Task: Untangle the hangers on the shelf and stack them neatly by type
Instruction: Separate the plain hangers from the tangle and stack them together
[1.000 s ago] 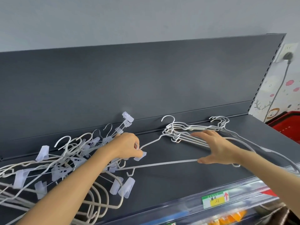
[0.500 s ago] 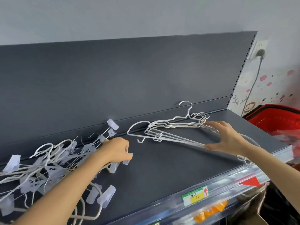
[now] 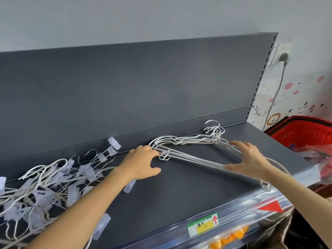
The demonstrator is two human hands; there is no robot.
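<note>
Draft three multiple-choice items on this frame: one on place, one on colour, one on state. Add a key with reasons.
1. Where on the shelf does the stack of plain wire hangers lie?
A. On the right part, hooks toward the back panel
B. At the far left end
C. On the floor below

2. What colour is the basket beyond the shelf's right end?
A. Blue
B. Red
C. Green

3. In what state are the clip hangers?
A. Neatly stacked
B. Hung on a rail
C. In a tangled pile

Key:
1 A: the hooks bunch against the back panel at the right.
2 B: its rim and wall are red.
3 C: wires and clips cross every way at the left.
</note>
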